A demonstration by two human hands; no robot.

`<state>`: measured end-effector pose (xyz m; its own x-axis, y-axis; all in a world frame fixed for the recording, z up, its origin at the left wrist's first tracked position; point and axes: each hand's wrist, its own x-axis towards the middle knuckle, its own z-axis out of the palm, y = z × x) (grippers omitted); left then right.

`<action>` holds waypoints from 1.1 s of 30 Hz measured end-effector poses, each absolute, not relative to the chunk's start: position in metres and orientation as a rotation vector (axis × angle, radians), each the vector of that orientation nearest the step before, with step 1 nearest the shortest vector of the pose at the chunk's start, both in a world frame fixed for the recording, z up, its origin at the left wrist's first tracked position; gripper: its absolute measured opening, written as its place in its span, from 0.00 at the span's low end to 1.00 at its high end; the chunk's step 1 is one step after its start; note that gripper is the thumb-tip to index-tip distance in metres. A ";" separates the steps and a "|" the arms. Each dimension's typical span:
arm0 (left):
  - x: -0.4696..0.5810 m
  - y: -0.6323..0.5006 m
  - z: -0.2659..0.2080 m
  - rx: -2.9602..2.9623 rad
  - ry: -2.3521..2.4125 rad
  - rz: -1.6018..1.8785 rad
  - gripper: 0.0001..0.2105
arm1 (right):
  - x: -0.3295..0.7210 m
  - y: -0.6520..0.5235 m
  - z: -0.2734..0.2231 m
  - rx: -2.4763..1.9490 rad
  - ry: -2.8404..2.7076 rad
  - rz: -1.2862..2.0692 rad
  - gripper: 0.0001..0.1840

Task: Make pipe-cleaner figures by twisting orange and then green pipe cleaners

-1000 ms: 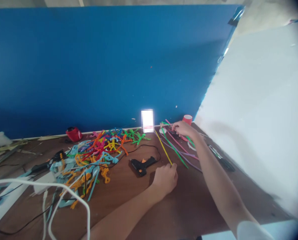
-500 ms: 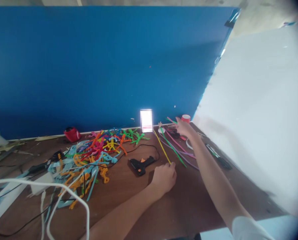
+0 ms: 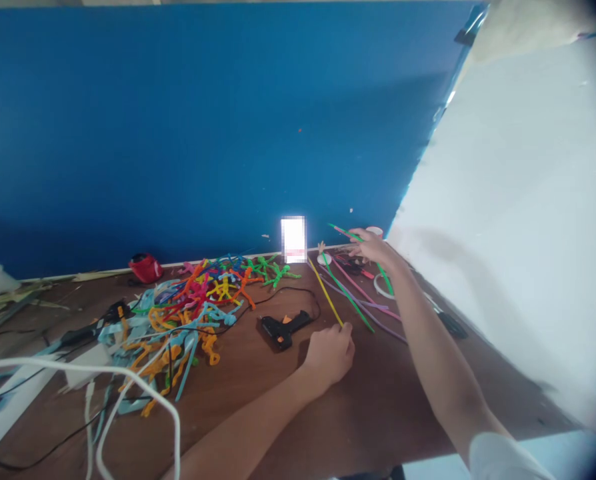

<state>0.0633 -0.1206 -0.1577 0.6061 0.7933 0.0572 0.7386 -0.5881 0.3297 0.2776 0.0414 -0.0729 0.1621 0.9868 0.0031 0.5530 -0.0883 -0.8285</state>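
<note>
My left hand (image 3: 329, 353) rests low on the table, its fingers closed on the near end of a yellow pipe cleaner (image 3: 327, 293). Farther off to the right, my right hand (image 3: 372, 248) pinches a green and a pink pipe cleaner (image 3: 342, 231), their tips raised toward the blue wall. Between the hands lie another green pipe cleaner (image 3: 345, 291), a pink one (image 3: 354, 281) and purple ones (image 3: 385, 325). A black glue gun (image 3: 284, 329) lies left of my left hand.
Bent pipe-cleaner figures (image 3: 221, 290) in many colours heap on the left. A white cable (image 3: 175, 420) loops in front. At the back stand a red object (image 3: 146, 269) and a tape roll (image 3: 375, 232); a white ring (image 3: 382, 287) and a dark tool (image 3: 451, 325) lie right.
My right hand has lifted slightly, the green and pink pipe cleaners rising with it. My left hand has stayed in place on the yellow one.
</note>
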 end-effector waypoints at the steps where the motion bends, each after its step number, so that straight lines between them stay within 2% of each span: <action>1: 0.063 -0.121 -0.158 2.557 1.249 0.288 0.12 | 0.277 0.041 -0.073 -1.741 -1.465 0.799 0.32; 9: 0.064 -0.119 -0.159 2.452 1.230 0.334 0.13 | 0.283 0.040 -0.070 -1.872 -1.436 0.891 0.17; 15: 0.066 -0.116 -0.160 2.262 1.173 0.480 0.14 | 0.284 0.043 -0.075 -1.935 -1.483 0.945 0.17; 19: 0.073 -0.114 -0.151 2.018 1.133 0.664 0.10 | 0.279 0.039 -0.069 -1.935 -1.495 0.915 0.17; 29: 0.073 -0.031 -0.065 1.221 1.034 1.201 0.13 | 0.264 0.009 -0.033 -1.755 -1.610 0.860 0.24; 33: 0.046 -0.022 -0.039 1.178 0.920 1.123 0.14 | 0.250 -0.010 -0.017 -1.586 -1.724 0.823 0.22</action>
<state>0.0463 -0.0225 -0.0387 0.2198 0.9754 0.0196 -0.1732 0.0192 0.9847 0.2496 -0.0105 -0.0171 -0.0600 0.9971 0.0460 0.5911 0.0727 -0.8033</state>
